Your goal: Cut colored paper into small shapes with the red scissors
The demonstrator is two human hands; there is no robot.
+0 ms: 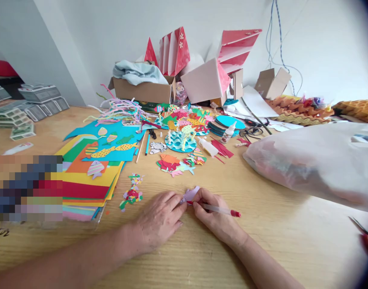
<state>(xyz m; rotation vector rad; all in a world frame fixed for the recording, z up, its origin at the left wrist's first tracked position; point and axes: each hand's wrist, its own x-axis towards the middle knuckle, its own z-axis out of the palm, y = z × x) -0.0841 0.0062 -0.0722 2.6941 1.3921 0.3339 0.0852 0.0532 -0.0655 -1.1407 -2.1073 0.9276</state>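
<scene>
On the wooden table, a small purple paper fish (190,195) lies between my two hands. My left hand (162,216) rests palm down with its fingers close together, the fingertips holding the fish's left edge against the table. In a pinch grip, my right hand (215,212) holds a pen (216,208) with a clear barrel and a red end. Its red tip is at the fish's lower edge, partly hidden by the fingers. Beyond my hands lies a pile of cut-out paper fish (168,160). Colourful paper scraps (132,194) are at the left.
Coloured paper sheets (90,190) are stacked at left. A blue disc with waves (180,144), glue bottle (228,133) and pipe cleaners (120,109) stand farther back. A large plastic bag (313,160) bulges at right; scissors (362,230) lie at the right edge.
</scene>
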